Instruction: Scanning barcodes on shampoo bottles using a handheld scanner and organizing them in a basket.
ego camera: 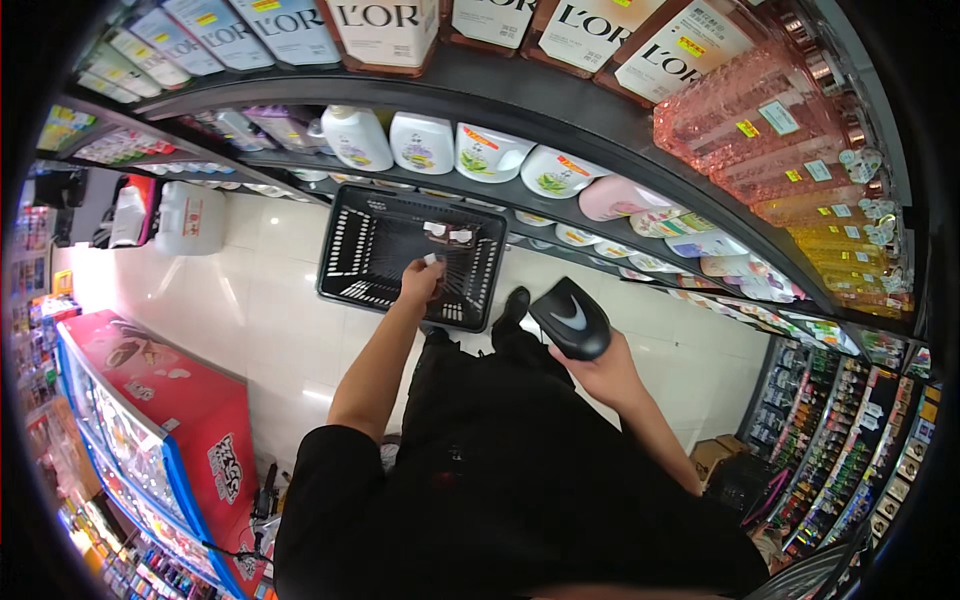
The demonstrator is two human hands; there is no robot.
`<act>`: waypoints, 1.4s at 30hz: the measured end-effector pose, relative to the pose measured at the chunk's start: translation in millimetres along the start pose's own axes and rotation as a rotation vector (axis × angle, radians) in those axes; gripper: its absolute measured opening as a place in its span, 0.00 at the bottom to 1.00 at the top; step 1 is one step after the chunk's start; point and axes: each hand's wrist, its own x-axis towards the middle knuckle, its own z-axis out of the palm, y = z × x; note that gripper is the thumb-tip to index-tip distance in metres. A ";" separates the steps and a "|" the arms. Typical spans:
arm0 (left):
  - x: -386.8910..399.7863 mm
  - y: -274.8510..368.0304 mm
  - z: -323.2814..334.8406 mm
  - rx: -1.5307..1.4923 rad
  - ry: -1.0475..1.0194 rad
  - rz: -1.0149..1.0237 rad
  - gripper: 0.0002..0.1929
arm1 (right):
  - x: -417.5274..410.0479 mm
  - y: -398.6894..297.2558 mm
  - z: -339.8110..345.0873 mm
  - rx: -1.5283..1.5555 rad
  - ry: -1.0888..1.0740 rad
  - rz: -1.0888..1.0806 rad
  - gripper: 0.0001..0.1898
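A black plastic shopping basket (352, 296) stands on the floor in front of my feet. My left hand (421, 280) is over the basket's opening and pinches a small item with a white label (430, 259); my fingers hide most of it. Inside the basket, near its far right corner, lie a couple of small dark items with white labels (459, 236). To the right of the basket, my right hand (600, 369) grips a black rounded handheld object (576, 319) with a grey curved mark on top. Its exact kind I cannot tell.
Shelves ahead hold white plastic bottles (491, 154) below and large pump bottles (712, 135) above; the dark shelf edge (480, 82) overhangs the basket. A white jerrycan (189, 217) stands at left on the tiled floor (277, 262), behind a red freezer chest (217, 405). Racks (832, 420) stand right.
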 end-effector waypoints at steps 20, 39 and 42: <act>-241.4 146.7 -44.9 0.644 -0.595 0.700 0.11 | 36.9 -71.2 134.9 0.254 0.007 -0.126 0.11; -189.3 155.2 -105.4 0.219 -1.107 0.693 0.47 | 2.8 -156.1 134.8 0.538 -0.058 -0.128 0.22; -189.4 155.6 -94.5 0.214 -1.363 0.392 0.55 | 4.8 -172.1 118.4 0.611 -0.068 -0.181 0.21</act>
